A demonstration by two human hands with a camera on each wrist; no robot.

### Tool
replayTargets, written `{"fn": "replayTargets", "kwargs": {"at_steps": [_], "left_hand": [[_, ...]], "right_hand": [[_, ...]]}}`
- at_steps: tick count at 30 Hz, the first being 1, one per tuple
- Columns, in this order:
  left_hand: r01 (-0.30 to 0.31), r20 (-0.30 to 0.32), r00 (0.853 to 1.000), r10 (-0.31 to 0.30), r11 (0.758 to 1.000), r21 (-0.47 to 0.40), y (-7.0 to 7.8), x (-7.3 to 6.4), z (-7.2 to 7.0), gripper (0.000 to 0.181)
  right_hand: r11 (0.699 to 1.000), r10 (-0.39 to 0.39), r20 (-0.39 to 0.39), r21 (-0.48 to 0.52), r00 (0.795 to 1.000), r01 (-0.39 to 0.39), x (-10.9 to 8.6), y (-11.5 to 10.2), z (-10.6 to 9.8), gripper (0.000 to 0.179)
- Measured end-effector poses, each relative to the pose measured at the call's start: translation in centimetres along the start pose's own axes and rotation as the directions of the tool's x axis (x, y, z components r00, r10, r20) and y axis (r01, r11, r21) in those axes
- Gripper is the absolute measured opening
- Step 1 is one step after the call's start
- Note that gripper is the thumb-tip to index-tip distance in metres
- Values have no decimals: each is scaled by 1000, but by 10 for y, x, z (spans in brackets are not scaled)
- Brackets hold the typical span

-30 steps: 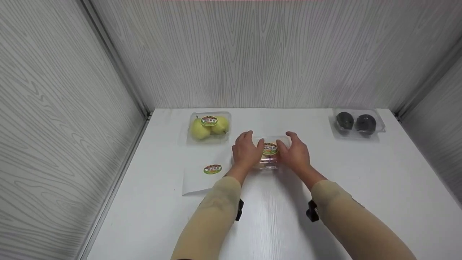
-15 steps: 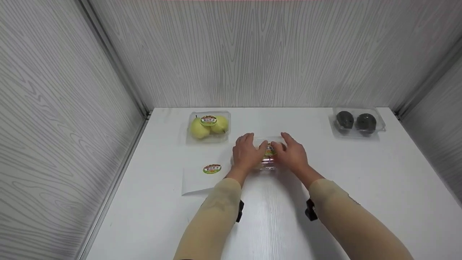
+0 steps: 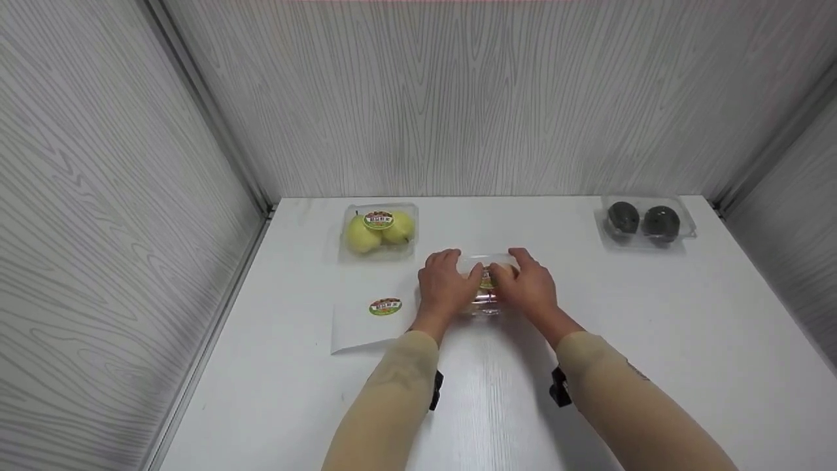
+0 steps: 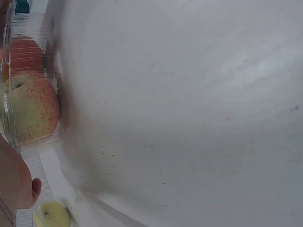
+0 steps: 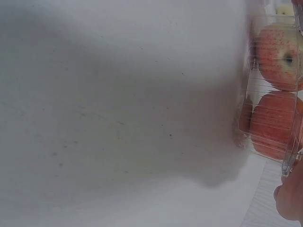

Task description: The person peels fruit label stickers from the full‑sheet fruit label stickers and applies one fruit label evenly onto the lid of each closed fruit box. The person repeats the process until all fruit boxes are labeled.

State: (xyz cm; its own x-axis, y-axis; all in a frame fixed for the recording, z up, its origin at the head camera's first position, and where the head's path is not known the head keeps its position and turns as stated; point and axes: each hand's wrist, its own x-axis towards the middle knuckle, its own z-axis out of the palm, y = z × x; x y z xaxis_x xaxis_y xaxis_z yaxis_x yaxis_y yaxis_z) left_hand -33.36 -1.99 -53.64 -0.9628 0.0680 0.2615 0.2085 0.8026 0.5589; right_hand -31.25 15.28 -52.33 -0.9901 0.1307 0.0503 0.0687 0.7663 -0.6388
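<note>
Head view: 1 clear fruit box [image 3: 486,309], probably light, flexible; best held at sides; left grip [image 3: 446,282], right grip [image 3: 527,285] clamped on it.

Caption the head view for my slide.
Left grip and right grip hold a clear fruit box, with boxed pears behind left and boxed dark fruit behind right.

The head camera looks forward and down from up high, at the desk [image 3: 490,425], the left hand [image 3: 447,285] and the right hand [image 3: 528,286]. The 2 wrist cameras sit much closer, and their pictures lie sideways. All 3 views share the clear box [image 3: 485,310], which each wrist view shows at 1 edge
</note>
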Motion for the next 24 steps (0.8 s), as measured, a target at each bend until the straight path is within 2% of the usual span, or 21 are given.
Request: {"fn": "replayTargets", "kwargs": {"at_steps": [9,16,24], "left_hand": [[-43,-118,992,40,999,-22,-1,-3,5,56],[-28,-120,992,24,999,-33,-3,-3,6,56],[-46,-142,989,43,999,-22,-1,-4,6,56]], "right_hand": [[1000,-7,-54,2,999,7,0,0,4,68],[1000,4,-73,15,997,-3,0,1,9,68],[1000,17,-82,14,997,-16,-1,3,11,67]]}}
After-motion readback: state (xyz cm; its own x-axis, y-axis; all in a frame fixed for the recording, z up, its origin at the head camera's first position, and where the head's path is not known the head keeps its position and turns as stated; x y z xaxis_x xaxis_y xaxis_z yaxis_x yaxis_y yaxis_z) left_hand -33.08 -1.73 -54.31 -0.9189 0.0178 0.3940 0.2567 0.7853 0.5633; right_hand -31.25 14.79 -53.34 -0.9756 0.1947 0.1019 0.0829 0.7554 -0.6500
